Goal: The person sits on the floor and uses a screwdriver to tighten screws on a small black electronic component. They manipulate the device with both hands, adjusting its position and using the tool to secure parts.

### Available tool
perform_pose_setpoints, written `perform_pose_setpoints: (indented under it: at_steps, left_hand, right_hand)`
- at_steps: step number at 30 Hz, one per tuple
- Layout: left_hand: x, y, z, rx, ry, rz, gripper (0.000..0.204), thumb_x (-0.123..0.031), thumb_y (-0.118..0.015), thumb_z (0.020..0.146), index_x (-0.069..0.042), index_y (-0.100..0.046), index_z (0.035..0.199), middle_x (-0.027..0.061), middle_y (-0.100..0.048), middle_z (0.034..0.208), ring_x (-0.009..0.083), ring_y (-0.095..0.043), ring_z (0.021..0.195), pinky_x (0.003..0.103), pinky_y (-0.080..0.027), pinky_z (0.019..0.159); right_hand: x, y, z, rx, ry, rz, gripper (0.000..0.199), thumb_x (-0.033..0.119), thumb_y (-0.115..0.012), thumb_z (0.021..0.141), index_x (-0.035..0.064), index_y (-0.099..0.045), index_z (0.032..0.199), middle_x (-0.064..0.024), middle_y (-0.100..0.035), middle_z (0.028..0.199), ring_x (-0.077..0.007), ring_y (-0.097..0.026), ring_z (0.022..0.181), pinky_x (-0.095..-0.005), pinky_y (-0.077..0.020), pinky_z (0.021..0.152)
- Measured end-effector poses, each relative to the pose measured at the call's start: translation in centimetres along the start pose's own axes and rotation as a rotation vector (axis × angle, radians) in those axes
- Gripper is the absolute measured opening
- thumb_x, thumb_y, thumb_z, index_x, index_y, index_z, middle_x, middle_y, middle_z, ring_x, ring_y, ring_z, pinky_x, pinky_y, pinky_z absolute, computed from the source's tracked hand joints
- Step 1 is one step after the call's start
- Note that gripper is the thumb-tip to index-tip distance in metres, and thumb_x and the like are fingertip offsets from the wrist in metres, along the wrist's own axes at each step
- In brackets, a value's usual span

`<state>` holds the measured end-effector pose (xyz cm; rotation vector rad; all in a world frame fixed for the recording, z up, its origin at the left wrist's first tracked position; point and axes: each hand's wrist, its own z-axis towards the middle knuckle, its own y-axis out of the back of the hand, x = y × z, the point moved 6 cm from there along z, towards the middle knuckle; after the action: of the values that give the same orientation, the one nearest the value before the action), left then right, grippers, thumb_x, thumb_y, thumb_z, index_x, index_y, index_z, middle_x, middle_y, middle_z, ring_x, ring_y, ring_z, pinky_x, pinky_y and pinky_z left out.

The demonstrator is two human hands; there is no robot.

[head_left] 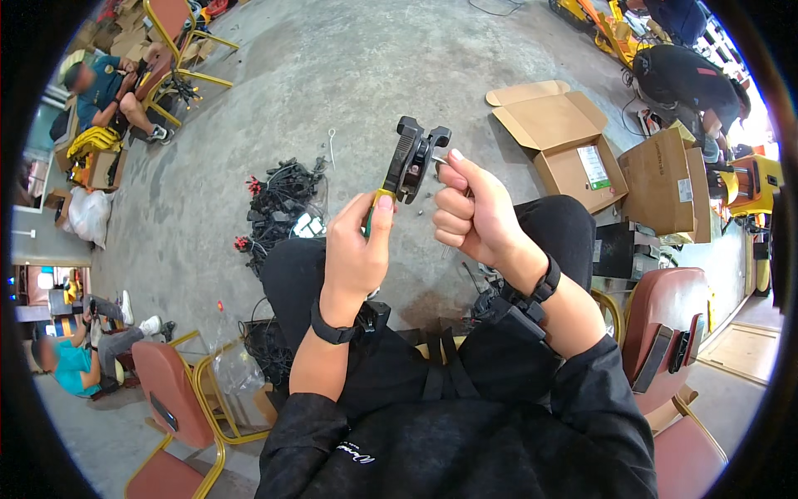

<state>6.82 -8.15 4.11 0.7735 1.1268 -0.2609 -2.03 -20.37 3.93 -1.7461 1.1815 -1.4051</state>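
Observation:
In front of my knees, my left hand [360, 245] is closed round the lower end of a black clamp-like part [403, 158]. The part stands nearly upright, with prongs at its top and a round metal fitting on its right side. Yellow and green show at its lower end, by my thumb; I cannot tell whether this belongs to it. Just to the right, my right hand [475, 206] is closed with the thumb pointing up. It grips a thin metal rod [439, 160], whose end reaches the part's right side. The fingers hide most of the rod.
A heap of black cables and small devices [283, 195] lies on the floor at left. An open cardboard box [573, 170] and another carton [661, 179] stand at right. Chairs [170, 387] flank me. Other people [104, 91] sit or bend farther off.

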Motion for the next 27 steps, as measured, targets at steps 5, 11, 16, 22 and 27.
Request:
perform_pose_setpoints:
  at_steps: [5,11,16,22,27]
  left_hand:
    - [-1.0,0.5,0.3,-0.046,-0.086,0.111,0.032,-0.024,-0.053,0.097,0.006,-0.064,0.096,0.0138,-0.064,0.08,0.0225,-0.062,0.069,0.032,-0.047,0.064]
    - [-1.3,0.9,0.3,-0.07,-0.168,0.133,0.027,-0.02,-0.058,0.094,0.006,-0.064,0.102,0.0173,-0.063,0.084,0.0321,-0.06,0.069,0.036,-0.047,0.064]
    - [-1.0,0.9,0.4,-0.002,-0.122,0.071,0.027,-0.019,-0.057,0.094,0.006,-0.064,0.101,0.0172,-0.063,0.083,0.0308,-0.061,0.07,0.036,-0.047,0.064]
    - [-0.4,0.6,0.2,0.045,-0.045,-0.017,0.03,-0.023,-0.053,0.096,0.004,-0.064,0.093,0.0139,-0.061,0.076,0.0248,-0.06,0.066,0.034,-0.046,0.062]
    - [-0.2,0.5,0.2,0.039,-0.018,-0.052,0.03,-0.023,-0.052,0.097,0.004,-0.064,0.091,0.0133,-0.061,0.075,0.0237,-0.059,0.065,0.033,-0.045,0.062]
  right_hand:
    - [-0.4,0.3,0.3,0.22,-0.123,0.279,0.037,0.038,-0.039,0.105,0.0173,-0.037,0.075,0.0096,-0.016,0.056,-0.0056,-0.015,0.045,-0.0238,-0.015,0.041]
    - [-0.6,0.0,0.2,0.259,-0.14,0.396,0.036,0.037,-0.037,0.106,0.0168,-0.038,0.076,0.0095,-0.017,0.057,-0.0053,-0.015,0.045,-0.023,-0.0159,0.041]
    - [-0.6,0.0,0.2,0.253,-0.121,0.274,0.037,0.038,-0.038,0.106,0.0164,-0.038,0.076,0.0092,-0.017,0.057,-0.0058,-0.015,0.046,-0.0231,-0.0159,0.041]
    - [-0.7,-0.5,0.0,0.161,-0.003,0.07,0.037,0.04,-0.039,0.105,0.0163,-0.037,0.076,0.0084,-0.017,0.057,-0.0068,-0.017,0.047,-0.0252,-0.0178,0.044]
    - [-0.6,-0.6,0.0,0.155,0.05,0.018,0.036,0.039,-0.039,0.105,0.0157,-0.038,0.077,0.0081,-0.018,0.057,-0.0069,-0.017,0.048,-0.0253,-0.0182,0.045]
